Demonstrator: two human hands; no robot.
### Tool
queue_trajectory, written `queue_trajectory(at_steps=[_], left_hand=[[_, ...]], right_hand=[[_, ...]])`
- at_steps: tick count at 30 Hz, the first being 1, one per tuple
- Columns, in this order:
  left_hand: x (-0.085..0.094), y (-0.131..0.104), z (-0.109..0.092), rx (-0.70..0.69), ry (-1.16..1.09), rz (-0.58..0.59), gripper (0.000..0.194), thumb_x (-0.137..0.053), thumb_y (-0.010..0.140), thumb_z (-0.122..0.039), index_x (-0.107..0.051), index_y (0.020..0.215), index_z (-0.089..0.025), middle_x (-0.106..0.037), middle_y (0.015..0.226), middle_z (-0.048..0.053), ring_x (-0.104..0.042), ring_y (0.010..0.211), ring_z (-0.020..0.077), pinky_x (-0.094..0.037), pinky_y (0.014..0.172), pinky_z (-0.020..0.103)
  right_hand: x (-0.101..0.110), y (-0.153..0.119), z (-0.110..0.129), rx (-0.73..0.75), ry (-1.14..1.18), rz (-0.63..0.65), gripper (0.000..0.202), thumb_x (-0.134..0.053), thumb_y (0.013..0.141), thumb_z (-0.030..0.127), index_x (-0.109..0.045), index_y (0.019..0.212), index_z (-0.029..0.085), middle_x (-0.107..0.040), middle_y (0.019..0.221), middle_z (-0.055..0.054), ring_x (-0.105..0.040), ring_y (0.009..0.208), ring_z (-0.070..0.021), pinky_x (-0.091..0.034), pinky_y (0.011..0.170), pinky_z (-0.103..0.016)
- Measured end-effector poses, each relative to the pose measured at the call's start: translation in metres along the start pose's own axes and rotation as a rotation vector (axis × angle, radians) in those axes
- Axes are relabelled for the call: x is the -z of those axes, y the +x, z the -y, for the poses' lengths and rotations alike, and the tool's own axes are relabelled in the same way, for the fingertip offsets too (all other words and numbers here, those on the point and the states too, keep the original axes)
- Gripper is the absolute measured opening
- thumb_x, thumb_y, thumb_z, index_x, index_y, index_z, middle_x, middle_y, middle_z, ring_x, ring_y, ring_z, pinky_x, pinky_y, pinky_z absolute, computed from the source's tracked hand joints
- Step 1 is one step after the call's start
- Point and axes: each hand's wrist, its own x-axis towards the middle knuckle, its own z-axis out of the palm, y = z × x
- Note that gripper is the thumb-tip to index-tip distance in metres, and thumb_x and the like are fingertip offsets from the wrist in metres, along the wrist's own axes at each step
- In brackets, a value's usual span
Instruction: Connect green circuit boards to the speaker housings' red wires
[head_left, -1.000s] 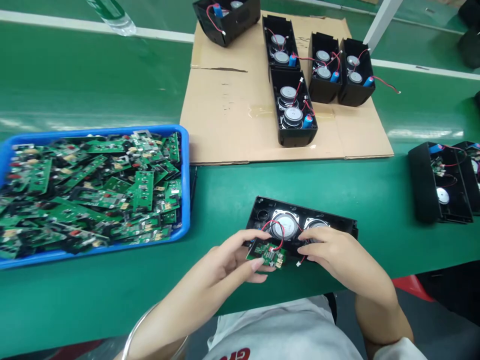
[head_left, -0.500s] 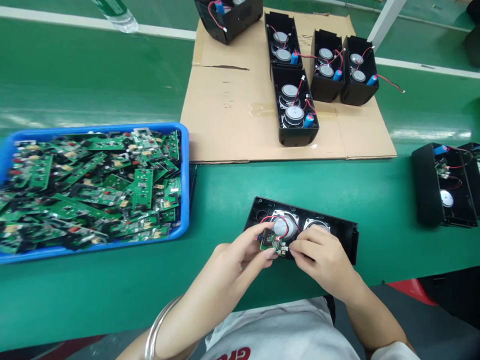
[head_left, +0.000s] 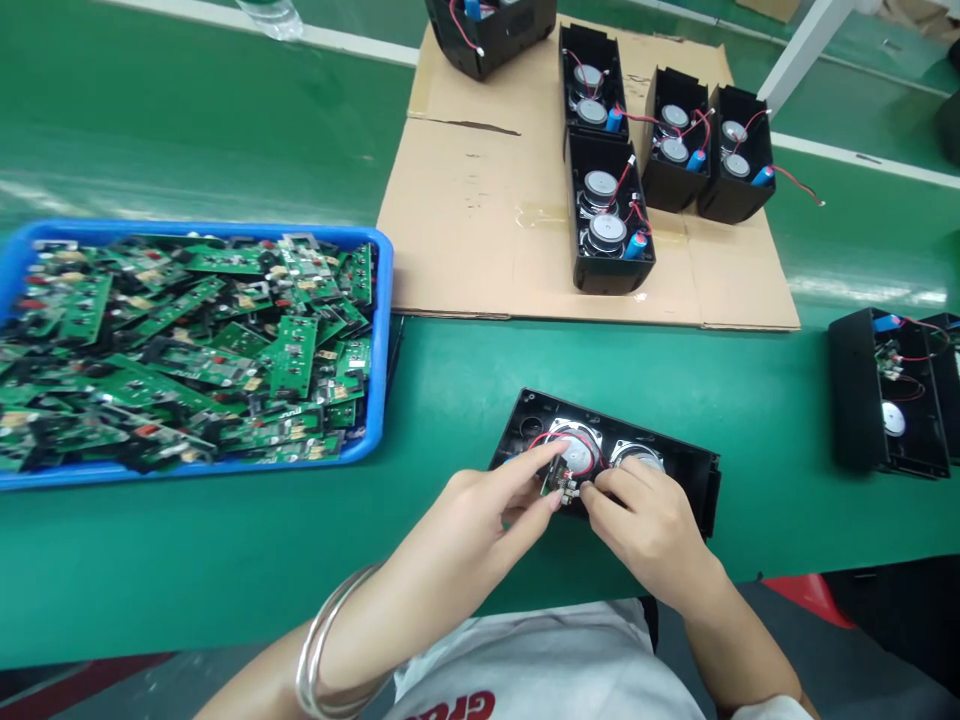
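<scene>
A small green circuit board [head_left: 553,476] is pinched between the thumb and fingers of my left hand [head_left: 502,510], tilted on edge above a black speaker housing [head_left: 686,475]. My right hand [head_left: 649,520] is closed at the board's right end, its fingertips on a small white wire connector [head_left: 576,491]. Whether the connector is seated in the board I cannot tell. Inside the housing sit two round speakers; red wires loop over the left speaker [head_left: 579,452], and my right fingers partly cover the right speaker [head_left: 634,455].
To the left stands a blue tray [head_left: 384,330] heaped with circuit boards. Several black housings, one of them here [head_left: 611,270], with speakers and blue cylinders, stand on a cardboard sheet [head_left: 465,260] at the back. Another housing [head_left: 855,395] with a board inside is at the right edge.
The circuit board has turned more onto its edge in my left hand, showing less of its green face. Both hands stay together over the housing; the whole view has shifted slightly.
</scene>
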Motion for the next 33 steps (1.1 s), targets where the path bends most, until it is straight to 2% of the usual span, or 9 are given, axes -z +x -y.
queue_trajectory(at_steps=[7, 13, 19, 24, 29, 33], left_hand=[[-0.001, 0.009, -0.001, 0.031, -0.053, 0.023, 0.041, -0.045, 0.082, -0.026, -0.061, 0.118, -0.013, -0.059, 0.055, -0.004, -0.051, 0.046, 0.0110, -0.041, 0.046, 0.019], [-0.002, 0.012, -0.001, -0.027, -0.059, -0.007, 0.036, -0.048, 0.081, -0.021, -0.064, 0.113, -0.020, -0.059, 0.057, -0.005, -0.046, 0.046, 0.0090, -0.036, 0.044, 0.017], [0.000, 0.014, -0.005, 0.007, -0.138, 0.021, 0.034, -0.051, 0.080, -0.023, -0.065, 0.111, -0.019, -0.063, 0.060, -0.004, -0.055, 0.051, 0.0110, -0.041, 0.047, 0.018], [0.000, 0.013, -0.006, 0.001, -0.175, 0.013, 0.034, -0.049, 0.080, -0.023, -0.066, 0.109, -0.018, -0.057, 0.055, -0.005, -0.051, 0.049, 0.0105, -0.042, 0.048, 0.018], [-0.005, 0.010, -0.002, -0.059, -0.131, -0.046, 0.033, -0.049, 0.081, -0.020, -0.065, 0.110, -0.019, -0.059, 0.059, -0.005, -0.048, 0.049, 0.0093, -0.043, 0.050, 0.018], [-0.003, 0.009, 0.002, -0.122, -0.107, -0.025, 0.034, -0.048, 0.083, -0.018, -0.062, 0.114, -0.017, -0.063, 0.065, -0.004, -0.053, 0.052, 0.0094, -0.045, 0.053, 0.018]], right_hand=[[-0.002, 0.002, 0.000, 0.038, -0.081, -0.040, 0.029, -0.043, 0.090, 0.005, -0.064, 0.071, 0.012, -0.052, 0.059, -0.002, -0.037, 0.055, -0.0135, -0.029, 0.048, -0.028], [-0.004, 0.004, 0.000, 0.036, -0.067, -0.023, 0.031, -0.043, 0.090, 0.005, -0.061, 0.067, 0.013, -0.051, 0.059, -0.002, -0.038, 0.056, -0.0129, -0.029, 0.049, -0.027], [-0.002, 0.004, -0.001, -0.018, -0.026, -0.028, 0.033, -0.041, 0.089, 0.006, -0.058, 0.063, 0.016, -0.049, 0.059, -0.001, -0.037, 0.055, -0.0127, -0.028, 0.048, -0.026], [-0.002, 0.002, -0.002, -0.052, 0.052, -0.036, 0.028, -0.043, 0.090, 0.006, -0.060, 0.069, 0.015, -0.054, 0.063, -0.002, -0.043, 0.057, -0.0115, -0.033, 0.050, -0.025], [-0.007, 0.002, 0.003, -0.041, -0.029, -0.092, 0.030, -0.044, 0.089, 0.006, -0.059, 0.065, 0.015, -0.050, 0.055, -0.001, -0.042, 0.051, -0.0125, -0.031, 0.046, -0.027], [-0.005, 0.000, 0.003, -0.156, 0.136, -0.078, 0.022, -0.046, 0.090, 0.008, -0.060, 0.074, 0.014, -0.057, 0.064, -0.003, -0.051, 0.057, -0.0126, -0.041, 0.052, -0.025]])
